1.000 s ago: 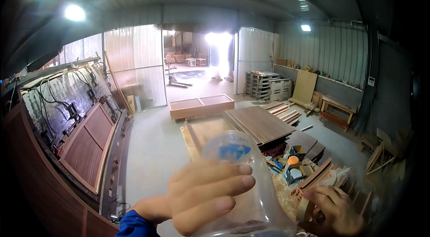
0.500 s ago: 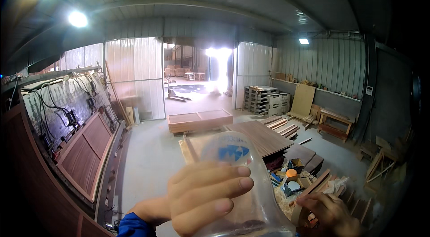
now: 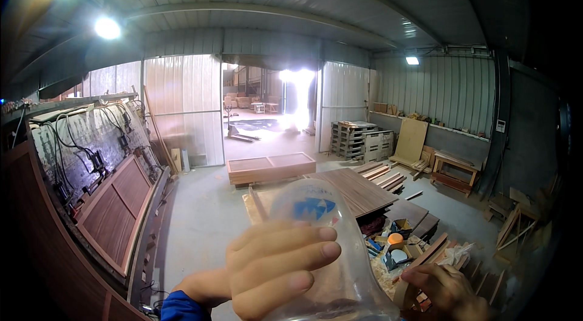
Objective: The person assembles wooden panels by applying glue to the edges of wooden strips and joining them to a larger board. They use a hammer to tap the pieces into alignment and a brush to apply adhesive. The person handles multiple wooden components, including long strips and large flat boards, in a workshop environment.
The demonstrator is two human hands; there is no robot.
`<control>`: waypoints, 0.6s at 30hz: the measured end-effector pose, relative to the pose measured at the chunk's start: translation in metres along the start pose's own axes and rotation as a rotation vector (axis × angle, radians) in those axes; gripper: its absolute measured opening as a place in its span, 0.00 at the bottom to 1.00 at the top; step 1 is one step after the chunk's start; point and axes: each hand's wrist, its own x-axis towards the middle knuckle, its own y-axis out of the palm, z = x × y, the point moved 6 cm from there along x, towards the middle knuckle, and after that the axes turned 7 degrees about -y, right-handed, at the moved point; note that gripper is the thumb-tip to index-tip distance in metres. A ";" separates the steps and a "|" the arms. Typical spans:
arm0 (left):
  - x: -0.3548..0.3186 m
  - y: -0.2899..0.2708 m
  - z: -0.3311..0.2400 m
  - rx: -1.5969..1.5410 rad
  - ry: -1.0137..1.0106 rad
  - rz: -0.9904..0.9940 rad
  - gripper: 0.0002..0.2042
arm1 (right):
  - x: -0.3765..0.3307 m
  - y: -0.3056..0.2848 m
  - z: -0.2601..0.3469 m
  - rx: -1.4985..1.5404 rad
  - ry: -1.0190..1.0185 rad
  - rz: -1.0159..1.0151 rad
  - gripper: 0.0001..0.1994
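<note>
Close in front of me, my left hand [image 3: 279,269] is wrapped round a clear plastic bottle [image 3: 355,260]. The bottle has a rounded upper end with blue print, and its lower end runs out of the bottom of the view. At lower right, my right hand [image 3: 446,290] is closed, its fingers curled beside the bottle's lower end. A tan curved band [image 3: 405,292] shows at those fingertips; I cannot make out what it is, or exactly how the fingers meet it.
Beyond my hands lie a wooden panel [image 3: 352,187], loose boards [image 3: 381,176] and boxes with small supplies [image 3: 398,254]. A framed wooden piece [image 3: 271,167] rests on the floor ahead. A press [image 3: 91,139] holding a door panel [image 3: 118,209] lines the left. Pallets [image 3: 352,139] stand at right.
Both hands and the bottle keep nearly the same place, with my left hand a touch lower. The room has shifted very slightly in view.
</note>
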 end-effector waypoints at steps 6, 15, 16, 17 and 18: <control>0.008 0.008 -0.001 0.090 0.063 -0.149 0.16 | -0.003 -0.001 0.003 -0.042 0.047 0.020 0.26; -0.031 0.022 -0.008 -0.077 -0.395 0.097 0.20 | -0.010 0.007 0.006 -0.002 0.062 -0.077 0.34; -0.037 0.030 -0.007 -0.126 -0.432 0.122 0.19 | -0.005 0.001 0.015 0.002 0.060 -0.088 0.35; -0.049 0.043 0.009 -0.223 -0.353 0.127 0.17 | 0.000 -0.003 0.019 0.024 0.059 -0.098 0.35; -0.066 0.061 0.019 -0.268 -0.377 0.167 0.17 | 0.002 -0.003 0.018 0.062 0.066 -0.108 0.35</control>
